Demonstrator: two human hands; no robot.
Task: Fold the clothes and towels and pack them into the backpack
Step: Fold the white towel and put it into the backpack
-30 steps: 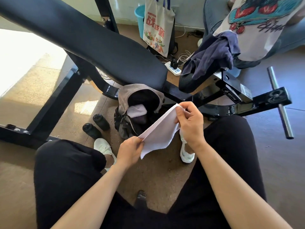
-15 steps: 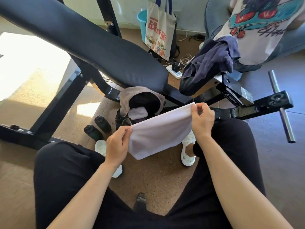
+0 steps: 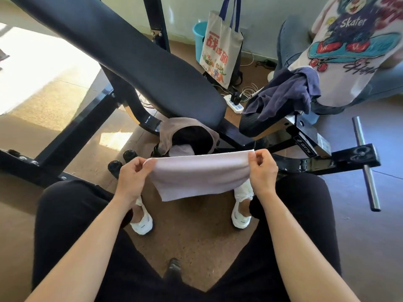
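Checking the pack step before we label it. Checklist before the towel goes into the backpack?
1. Left hand pinches one top corner of the towel: ok.
2. Right hand pinches the other top corner: ok.
3. Towel folded compact: not ok, it hangs stretched wide between the hands.
4. Backpack open, mouth up, below the towel: ok.
5. Room inside: cannot tell; a pale item lies in it.
6. All clothes handled: not ok, a dark blue garment lies on the seat pad.
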